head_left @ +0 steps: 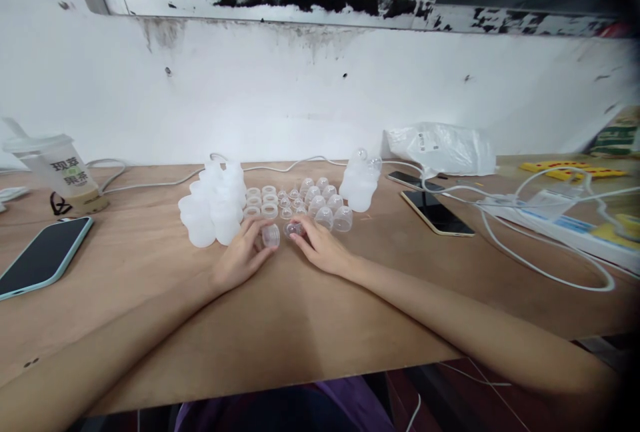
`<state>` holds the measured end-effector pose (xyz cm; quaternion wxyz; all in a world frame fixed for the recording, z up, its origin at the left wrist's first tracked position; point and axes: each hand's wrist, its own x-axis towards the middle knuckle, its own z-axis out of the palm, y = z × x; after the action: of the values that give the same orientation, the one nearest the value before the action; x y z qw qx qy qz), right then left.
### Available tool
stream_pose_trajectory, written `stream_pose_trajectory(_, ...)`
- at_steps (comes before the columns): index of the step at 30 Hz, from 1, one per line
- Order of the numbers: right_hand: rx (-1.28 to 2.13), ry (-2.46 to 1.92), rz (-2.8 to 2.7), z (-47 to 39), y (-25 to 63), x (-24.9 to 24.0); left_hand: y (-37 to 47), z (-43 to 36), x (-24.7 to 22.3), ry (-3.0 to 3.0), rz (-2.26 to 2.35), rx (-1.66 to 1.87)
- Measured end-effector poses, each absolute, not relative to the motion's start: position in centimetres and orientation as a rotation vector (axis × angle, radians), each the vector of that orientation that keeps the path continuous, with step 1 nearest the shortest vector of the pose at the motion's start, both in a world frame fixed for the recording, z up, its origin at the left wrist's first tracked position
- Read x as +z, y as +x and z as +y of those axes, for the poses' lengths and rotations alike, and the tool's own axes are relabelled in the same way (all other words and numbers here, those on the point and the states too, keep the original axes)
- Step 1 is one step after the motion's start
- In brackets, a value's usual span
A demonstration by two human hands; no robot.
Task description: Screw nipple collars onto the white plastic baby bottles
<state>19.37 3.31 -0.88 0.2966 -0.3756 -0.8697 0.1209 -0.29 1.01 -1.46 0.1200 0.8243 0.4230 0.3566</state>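
Note:
My left hand point(243, 253) is closed round a clear screw ring point(271, 236), its ridged side turned to the right. Facing it, my right hand point(320, 244) pinches a clear bottle nipple point(290, 228), a small gap away from the ring. Just beyond the hands stand rows of more screw rings point(253, 201), small clear nipples point(285, 204) and clear domed caps point(324, 217). Frosted white bottles point(201, 222) cluster beside my left hand. To the right of the caps is a smaller group of bottles point(361, 187), at least one topped with a clear dome.
A drink cup point(70, 172) and a phone point(45, 257) lie at the left. On the right are another phone point(437, 212), a plastic bag point(440, 147), looping white cables point(545, 275) and a power strip point(570, 232). A white wall point(260, 92) closes off the table's back.

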Motion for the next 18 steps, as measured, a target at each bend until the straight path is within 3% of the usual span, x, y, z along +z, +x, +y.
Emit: stream_pose_trajectory(18,0.309,-0.857,-2.137,3.03,19.17,-0.65,-0.3,1.03,-1.04,2.359,1.173,1.114)
